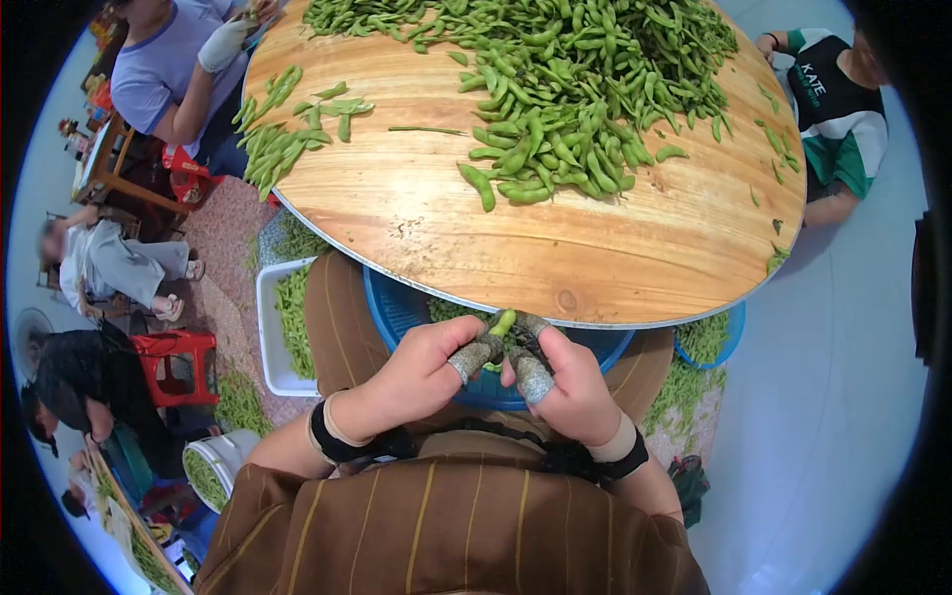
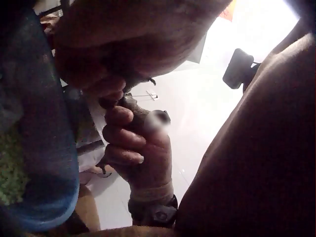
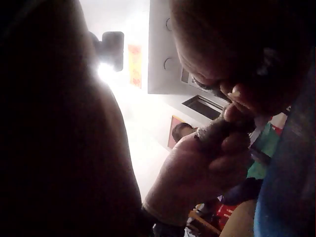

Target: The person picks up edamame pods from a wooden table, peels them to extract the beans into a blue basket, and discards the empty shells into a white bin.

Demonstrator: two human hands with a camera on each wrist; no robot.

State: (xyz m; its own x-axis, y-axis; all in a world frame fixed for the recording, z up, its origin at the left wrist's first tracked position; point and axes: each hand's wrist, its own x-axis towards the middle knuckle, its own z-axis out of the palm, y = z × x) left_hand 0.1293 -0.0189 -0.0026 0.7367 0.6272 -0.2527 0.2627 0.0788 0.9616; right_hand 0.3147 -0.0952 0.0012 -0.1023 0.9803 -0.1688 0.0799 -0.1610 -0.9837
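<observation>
A green bean pod [image 1: 504, 322] is pinched between both hands just off the near edge of the round wooden table [image 1: 426, 228]. The left hand [image 1: 424, 369] holds it from the left, its thumb and a finger wrapped in grey, dirty coverings. From the other side the right hand [image 1: 570, 385] grips it with similarly wrapped digits. Below the hands is a blue basin [image 1: 382, 307] on the lap. In the left wrist view the right hand [image 2: 143, 143] shows with curled fingers; the right wrist view shows the left hand [image 3: 197, 168], dark, with the pod hard to make out.
A large heap of pods [image 1: 595, 89] covers the table's far part, with a smaller pile [image 1: 273, 154] at left. A white tub [image 1: 268, 332], a bucket [image 1: 233, 451] and red stools [image 1: 178, 347] stand left. People sit on both sides; pods lie on the floor.
</observation>
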